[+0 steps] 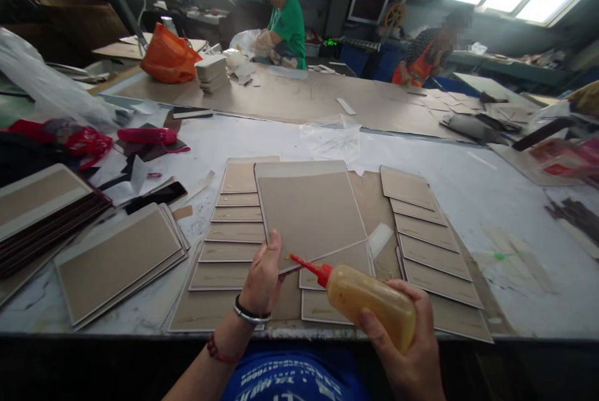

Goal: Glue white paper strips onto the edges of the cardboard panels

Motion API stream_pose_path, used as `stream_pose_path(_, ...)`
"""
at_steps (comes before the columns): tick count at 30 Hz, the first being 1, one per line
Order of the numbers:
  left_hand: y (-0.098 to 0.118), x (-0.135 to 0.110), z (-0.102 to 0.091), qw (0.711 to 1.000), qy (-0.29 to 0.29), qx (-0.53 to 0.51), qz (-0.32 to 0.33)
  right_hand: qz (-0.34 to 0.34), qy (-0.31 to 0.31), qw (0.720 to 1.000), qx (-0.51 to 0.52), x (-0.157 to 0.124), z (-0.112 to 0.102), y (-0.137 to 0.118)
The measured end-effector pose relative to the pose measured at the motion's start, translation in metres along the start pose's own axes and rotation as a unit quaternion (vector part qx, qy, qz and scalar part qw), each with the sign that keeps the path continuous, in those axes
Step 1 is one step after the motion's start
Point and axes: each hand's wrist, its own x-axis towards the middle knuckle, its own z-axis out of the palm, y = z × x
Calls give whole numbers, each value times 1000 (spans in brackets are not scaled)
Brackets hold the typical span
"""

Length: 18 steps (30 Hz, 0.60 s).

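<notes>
My left hand (262,276) grips the near left corner of a beige panel (309,204), thumb on top and fingers beneath. In my right hand (412,332) is a squeeze bottle (369,298) of amber liquid, probably glue, tilted with its red nozzle (309,267) pointing left. The nozzle tip is at the panel's near edge, beside a small amber spot; whether it touches I cannot tell. Overlapping beige panels lie in a left row (224,251) and a right row (435,245), many with amber streaks near their edges. More panels lie partly hidden beneath the held one.
Stacked panels (121,257) and a dark-edged pile (42,201) lie at the left, near a phone (161,195) and a pink pouch (147,135). A clear plastic bag (332,138) lies beyond. Across another table are a person in green (290,27) and one in an orange apron (414,64).
</notes>
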Motion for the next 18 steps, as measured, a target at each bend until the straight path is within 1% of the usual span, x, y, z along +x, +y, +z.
stream_pose_path(6, -3, -2, 11, 999, -33, -26, 15, -19, 45, 999, -23, 8, -18, 7)
stream_pose_path(13, -6, -4, 20, 1000, -12, 15, 20, -4, 101, 995, -12, 17, -33, 18)
stream_pose_path(18, -8, -4, 25, 999, -12, 30, 24, -6, 135, 991, -6, 26, -44, 32)
